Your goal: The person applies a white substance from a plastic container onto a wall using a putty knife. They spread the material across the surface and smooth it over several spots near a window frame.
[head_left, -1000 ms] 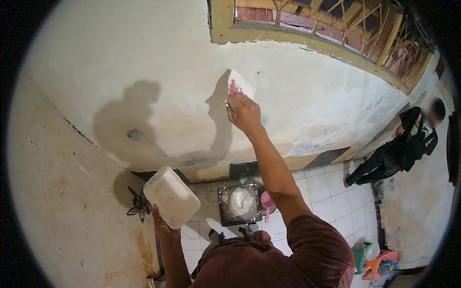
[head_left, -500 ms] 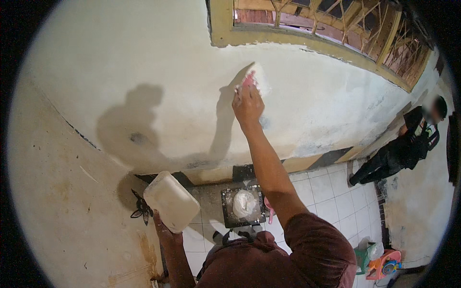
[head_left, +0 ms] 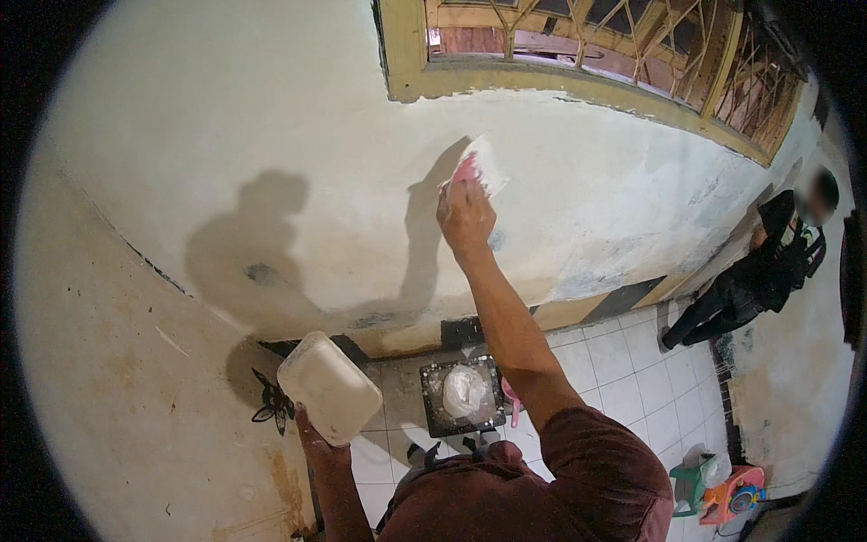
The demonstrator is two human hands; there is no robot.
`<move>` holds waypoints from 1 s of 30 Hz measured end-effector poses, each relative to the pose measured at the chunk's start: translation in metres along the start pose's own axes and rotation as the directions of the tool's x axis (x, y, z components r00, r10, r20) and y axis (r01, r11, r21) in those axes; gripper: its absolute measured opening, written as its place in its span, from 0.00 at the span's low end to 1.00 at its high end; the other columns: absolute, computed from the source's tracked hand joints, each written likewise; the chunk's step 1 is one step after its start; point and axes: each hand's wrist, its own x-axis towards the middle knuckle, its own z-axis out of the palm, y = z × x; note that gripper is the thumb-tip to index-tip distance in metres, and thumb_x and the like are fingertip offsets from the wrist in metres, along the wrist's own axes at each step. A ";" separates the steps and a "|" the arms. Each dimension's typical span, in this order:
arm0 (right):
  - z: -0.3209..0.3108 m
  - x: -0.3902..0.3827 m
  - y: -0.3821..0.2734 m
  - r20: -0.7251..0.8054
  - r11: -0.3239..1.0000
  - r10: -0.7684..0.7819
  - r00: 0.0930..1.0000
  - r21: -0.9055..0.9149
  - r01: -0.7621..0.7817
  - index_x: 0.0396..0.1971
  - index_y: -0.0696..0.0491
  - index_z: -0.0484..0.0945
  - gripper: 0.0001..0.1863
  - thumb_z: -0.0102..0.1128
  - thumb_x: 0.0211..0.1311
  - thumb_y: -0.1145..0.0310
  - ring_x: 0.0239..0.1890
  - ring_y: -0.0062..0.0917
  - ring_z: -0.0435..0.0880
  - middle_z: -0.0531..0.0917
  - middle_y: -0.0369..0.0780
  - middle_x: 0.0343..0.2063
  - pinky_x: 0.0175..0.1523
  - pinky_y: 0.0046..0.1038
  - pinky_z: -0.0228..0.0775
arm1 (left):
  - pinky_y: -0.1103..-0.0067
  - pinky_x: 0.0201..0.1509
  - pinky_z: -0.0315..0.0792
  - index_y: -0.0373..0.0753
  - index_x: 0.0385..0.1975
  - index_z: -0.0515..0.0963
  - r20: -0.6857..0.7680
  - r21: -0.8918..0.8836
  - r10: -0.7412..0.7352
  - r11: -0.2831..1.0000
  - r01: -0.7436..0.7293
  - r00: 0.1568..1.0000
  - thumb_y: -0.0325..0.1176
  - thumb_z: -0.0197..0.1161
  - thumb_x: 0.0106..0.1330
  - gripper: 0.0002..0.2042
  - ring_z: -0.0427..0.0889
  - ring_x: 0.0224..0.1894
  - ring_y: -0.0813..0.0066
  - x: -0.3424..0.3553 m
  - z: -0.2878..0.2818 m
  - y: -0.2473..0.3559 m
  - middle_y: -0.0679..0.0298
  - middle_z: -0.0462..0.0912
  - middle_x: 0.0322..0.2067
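Note:
Against the pale wall, below the window, my right hand is closed on a pink putty spreader. White putty coats the spreader's edge and lies between it and the wall. Lower left, my left hand grips the near edge of a whitish rectangular plastic tub, held tilted near the corner of the walls. Most of the left fingers are hidden under the tub, and what it contains cannot be made out.
A black square stool below me bears a white plastic bag, with a pink-handled dipper beside it. The yellow window frame has metal bars. A person in dark clothes stands at the right. Green and orange items sit lower right.
My right hand and the spreader have shifted slightly right and down along the wall, and the white putty shows wider beside them. The left hand still holds the tub; the view has tilted a little.

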 end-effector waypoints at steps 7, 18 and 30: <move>-0.012 -0.009 -0.008 0.006 0.989 -0.131 0.991 0.074 0.130 0.26 0.50 0.76 0.07 0.64 0.46 0.71 0.27 0.32 0.79 0.74 0.38 0.25 0.27 0.31 0.73 | 0.61 0.63 0.64 0.41 0.62 0.60 0.051 0.052 -0.002 0.999 -0.001 0.999 0.50 0.53 0.67 0.28 0.65 0.61 0.58 -0.009 0.012 0.004 0.57 0.65 0.60; 0.001 -0.004 0.011 0.120 0.994 -0.103 0.987 0.048 0.098 0.20 0.51 0.72 0.08 0.64 0.50 0.69 0.21 0.31 0.77 0.72 0.38 0.22 0.24 0.32 0.72 | 0.61 0.62 0.65 0.40 0.60 0.63 0.072 0.007 -0.027 1.000 0.027 0.997 0.47 0.51 0.68 0.25 0.69 0.58 0.58 0.004 0.013 0.000 0.57 0.69 0.58; -0.045 0.006 0.011 0.173 0.627 -0.777 0.605 0.290 0.723 0.29 0.49 0.77 0.05 0.58 0.54 0.65 0.35 0.30 0.80 0.78 0.39 0.29 0.39 0.30 0.76 | 0.60 0.60 0.67 0.39 0.60 0.61 0.027 0.037 0.001 0.999 -0.002 1.000 0.47 0.55 0.65 0.28 0.70 0.57 0.56 -0.002 0.012 -0.001 0.56 0.68 0.57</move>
